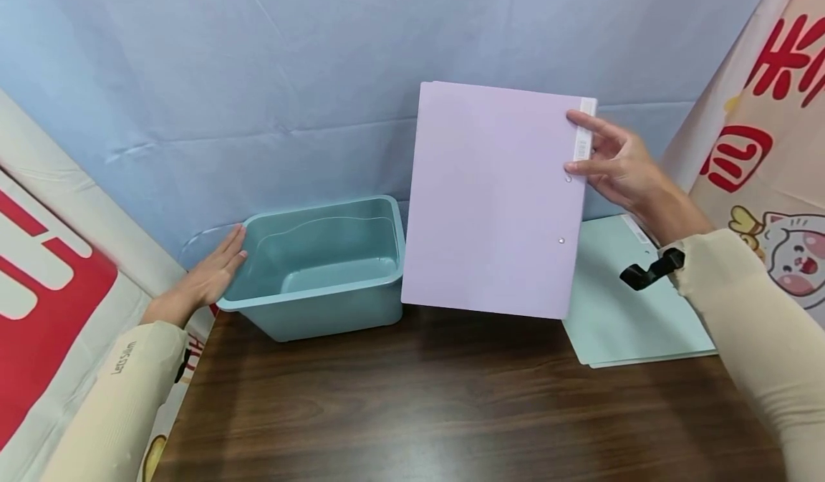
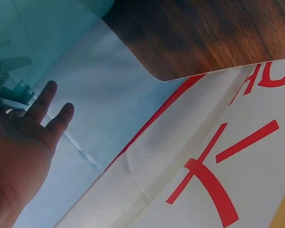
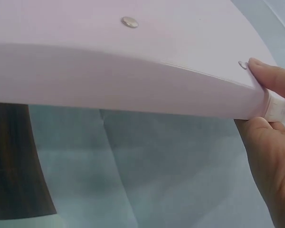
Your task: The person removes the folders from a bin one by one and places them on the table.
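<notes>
A purple file folder (image 1: 493,199) is held upright above the table, to the right of a teal plastic bin (image 1: 322,317). My right hand (image 1: 621,160) grips the folder by its spine near the upper corner, beside a white label. In the right wrist view the thumb and fingers pinch the folder's spine (image 3: 133,85), where two metal rivets show. My left hand (image 1: 213,271) rests against the left rim of the bin with fingers extended. The left wrist view shows that hand (image 2: 23,152) at the bin's outer side, with some fingers hidden behind the rim.
Light green folders (image 1: 631,310) lie stacked on the right of the brown wooden table (image 1: 412,396), partly behind the right arm. A blue cloth (image 1: 309,74) hangs behind the table. Printed banners (image 1: 773,131) stand at both sides.
</notes>
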`<control>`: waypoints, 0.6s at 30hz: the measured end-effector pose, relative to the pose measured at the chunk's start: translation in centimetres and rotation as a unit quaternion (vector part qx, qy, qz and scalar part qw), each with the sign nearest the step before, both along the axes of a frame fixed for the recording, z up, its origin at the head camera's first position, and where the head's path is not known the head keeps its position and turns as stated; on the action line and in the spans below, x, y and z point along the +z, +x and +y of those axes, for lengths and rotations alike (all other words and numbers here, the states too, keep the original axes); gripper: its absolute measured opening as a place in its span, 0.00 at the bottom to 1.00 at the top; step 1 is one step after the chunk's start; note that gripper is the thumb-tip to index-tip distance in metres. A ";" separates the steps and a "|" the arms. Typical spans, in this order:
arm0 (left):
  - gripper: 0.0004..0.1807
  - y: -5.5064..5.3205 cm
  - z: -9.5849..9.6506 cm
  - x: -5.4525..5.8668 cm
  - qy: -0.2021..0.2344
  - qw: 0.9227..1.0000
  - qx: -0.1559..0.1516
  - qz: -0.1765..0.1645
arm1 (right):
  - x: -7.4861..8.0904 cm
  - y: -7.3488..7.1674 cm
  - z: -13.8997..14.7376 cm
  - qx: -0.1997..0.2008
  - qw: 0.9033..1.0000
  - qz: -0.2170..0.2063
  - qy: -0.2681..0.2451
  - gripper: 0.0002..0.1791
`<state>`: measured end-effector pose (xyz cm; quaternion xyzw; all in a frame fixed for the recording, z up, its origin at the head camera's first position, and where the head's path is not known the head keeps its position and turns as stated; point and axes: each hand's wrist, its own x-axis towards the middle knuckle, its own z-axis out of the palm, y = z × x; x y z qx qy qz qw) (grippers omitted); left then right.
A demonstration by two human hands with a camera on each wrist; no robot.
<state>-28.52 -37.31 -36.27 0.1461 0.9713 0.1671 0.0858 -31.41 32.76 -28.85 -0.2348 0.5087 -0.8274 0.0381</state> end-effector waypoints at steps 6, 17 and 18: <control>0.37 0.1 0.1 0.0 -0.005 1.000 0.002 -0.004 | -1.1 0.3 1.3 0.005 0.999 -0.016 0.044 0.46; 0.37 0.1 0.0 -0.1 0.001 1.000 -0.002 0.009 | -4.2 0.3 2.8 -0.004 0.995 -0.044 0.093 0.44; 0.36 0.1 0.0 -0.2 0.002 1.000 -0.001 0.008 | -4.6 0.3 2.9 -0.001 0.994 -0.046 0.097 0.44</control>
